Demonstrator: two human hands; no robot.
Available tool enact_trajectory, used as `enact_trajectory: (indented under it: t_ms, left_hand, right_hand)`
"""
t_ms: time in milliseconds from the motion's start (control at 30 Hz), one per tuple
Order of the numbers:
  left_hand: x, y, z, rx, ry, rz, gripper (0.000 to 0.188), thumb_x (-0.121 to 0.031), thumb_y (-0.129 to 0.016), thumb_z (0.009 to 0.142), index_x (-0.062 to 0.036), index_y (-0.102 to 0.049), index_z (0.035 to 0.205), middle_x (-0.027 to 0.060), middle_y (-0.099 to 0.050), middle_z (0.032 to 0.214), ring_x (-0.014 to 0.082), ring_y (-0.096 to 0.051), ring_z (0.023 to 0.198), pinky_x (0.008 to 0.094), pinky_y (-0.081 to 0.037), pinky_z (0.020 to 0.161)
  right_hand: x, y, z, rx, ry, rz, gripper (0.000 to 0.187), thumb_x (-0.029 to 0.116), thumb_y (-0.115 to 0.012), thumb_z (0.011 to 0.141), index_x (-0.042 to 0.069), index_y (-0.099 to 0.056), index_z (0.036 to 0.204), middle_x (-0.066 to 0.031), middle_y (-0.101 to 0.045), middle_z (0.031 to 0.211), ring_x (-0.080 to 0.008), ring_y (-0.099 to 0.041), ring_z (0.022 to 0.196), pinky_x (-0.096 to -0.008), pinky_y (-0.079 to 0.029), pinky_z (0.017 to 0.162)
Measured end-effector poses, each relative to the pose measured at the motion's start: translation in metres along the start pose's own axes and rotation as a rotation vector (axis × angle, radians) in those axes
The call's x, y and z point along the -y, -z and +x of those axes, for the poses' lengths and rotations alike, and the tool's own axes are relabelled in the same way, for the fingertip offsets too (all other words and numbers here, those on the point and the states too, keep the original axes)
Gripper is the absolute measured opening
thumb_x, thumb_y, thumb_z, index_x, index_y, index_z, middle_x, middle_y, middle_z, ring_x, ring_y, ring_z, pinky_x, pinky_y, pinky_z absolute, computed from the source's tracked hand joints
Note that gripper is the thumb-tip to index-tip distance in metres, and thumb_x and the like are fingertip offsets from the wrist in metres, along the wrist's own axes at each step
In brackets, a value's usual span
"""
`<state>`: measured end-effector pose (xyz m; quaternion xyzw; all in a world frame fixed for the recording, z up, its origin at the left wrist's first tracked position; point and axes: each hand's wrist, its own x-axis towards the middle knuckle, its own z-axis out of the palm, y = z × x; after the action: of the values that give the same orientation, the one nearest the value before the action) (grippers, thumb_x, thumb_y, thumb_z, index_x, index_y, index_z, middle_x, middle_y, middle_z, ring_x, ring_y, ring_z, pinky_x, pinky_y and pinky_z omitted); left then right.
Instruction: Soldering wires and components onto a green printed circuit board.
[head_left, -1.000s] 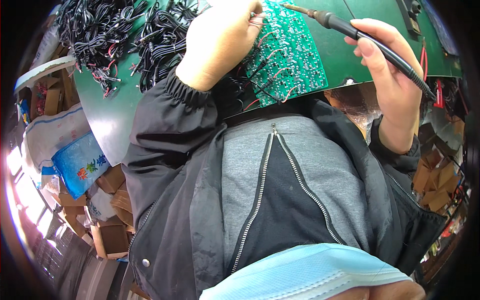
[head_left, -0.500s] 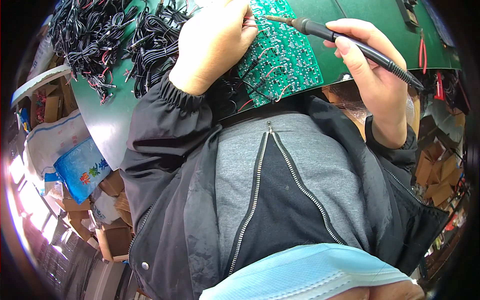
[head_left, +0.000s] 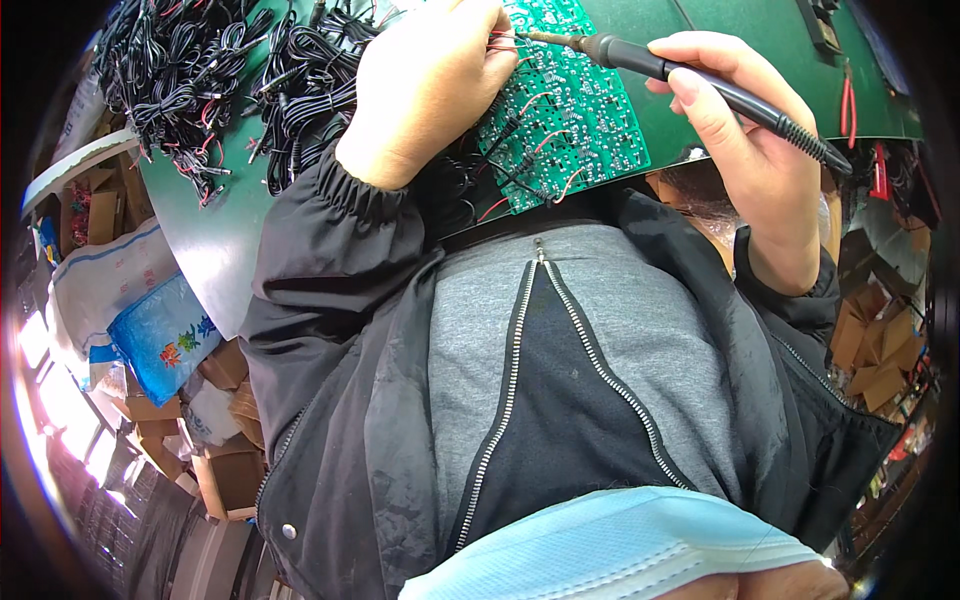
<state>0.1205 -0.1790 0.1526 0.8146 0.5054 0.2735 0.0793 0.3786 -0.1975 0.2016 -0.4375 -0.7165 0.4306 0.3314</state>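
Observation:
A green circuit board (head_left: 600,130) crowded with small parts lies on the table's near edge, with short red and black wires along its left side. My right hand (head_left: 745,120) grips a black soldering iron (head_left: 705,88) like a pen, its brown tip pointing left over the upper part of the board. My left hand (head_left: 430,85) is closed in a pinch at the board's upper left edge. Thin red wires (head_left: 502,40) stick out from its fingertips, close to the iron's tip. Whether the tip touches a wire or the board I cannot tell.
Bundles of black cables (head_left: 185,85) lie at the left on the green table (head_left: 715,25), with more coiled cables (head_left: 312,85) beside my left wrist. Red-handled tools (head_left: 848,105) sit at the right. Cardboard boxes (head_left: 228,475) and a blue-and-white bag (head_left: 160,335) stand below left.
Both hands keep almost the same place. The soldering iron and my right hand have shifted very slightly; the wires stay in my left hand.

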Motion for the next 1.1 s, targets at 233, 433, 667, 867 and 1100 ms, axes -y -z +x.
enact_trajectory:
  t_ms: [233,433,667,867,1100]
  left_hand:
    - [-0.003,0.001,-0.003,0.0,0.005,0.027,0.008,-0.013,-0.07,0.085,-0.0069,-0.065,0.087,0.0122,-0.064,0.081,0.0332,-0.067,0.073,0.0406,-0.054,0.065]
    - [-0.003,0.0,-0.003,-0.005,-0.005,0.052,0.008,-0.013,-0.07,0.086,-0.007,-0.065,0.087,0.012,-0.065,0.082,0.0329,-0.066,0.073,0.0407,-0.054,0.065]
    - [-0.006,0.005,-0.002,-0.019,-0.02,0.058,0.007,-0.013,-0.069,0.086,-0.0071,-0.065,0.088,0.0112,-0.065,0.083,0.0324,-0.066,0.073,0.0405,-0.054,0.065]
    - [-0.011,0.056,0.007,-0.043,0.056,0.102,0.01,-0.007,-0.059,0.095,-0.0033,-0.065,0.088,0.0199,-0.062,0.079,0.0389,-0.065,0.076,0.0438,-0.052,0.07]
    - [0.033,0.15,0.026,-0.025,0.08,0.488,0.021,-0.016,-0.069,0.094,0.0027,-0.072,0.085,0.0184,-0.065,0.076,0.0365,-0.064,0.075,0.0423,-0.052,0.071]
  right_hand:
    - [0.007,0.001,0.001,0.051,0.098,-0.105,0.023,0.006,-0.063,0.101,-0.006,-0.068,0.12,-0.01,-0.07,0.111,-0.0146,-0.069,0.099,-0.0242,-0.052,0.087]
    - [0.01,0.004,-0.008,-0.081,0.008,-0.06,0.024,0.007,-0.064,0.102,-0.005,-0.068,0.122,-0.0088,-0.071,0.107,-0.0123,-0.067,0.094,-0.0236,-0.051,0.083]
    - [0.003,0.002,-0.007,-0.047,0.113,-0.075,0.024,0.008,-0.064,0.102,-0.005,-0.067,0.121,-0.0089,-0.071,0.108,-0.0107,-0.066,0.095,-0.0229,-0.05,0.082]
    - [0.003,0.006,-0.007,-0.127,0.104,-0.04,0.017,0.002,-0.064,0.098,-0.005,-0.069,0.113,-0.0077,-0.07,0.102,-0.0133,-0.069,0.094,-0.0248,-0.052,0.084]
    - [-0.016,0.007,-0.001,-0.24,0.142,0.084,0.023,0.009,-0.065,0.102,-0.004,-0.068,0.12,-0.0093,-0.074,0.1,-0.0108,-0.067,0.088,-0.0224,-0.051,0.078]
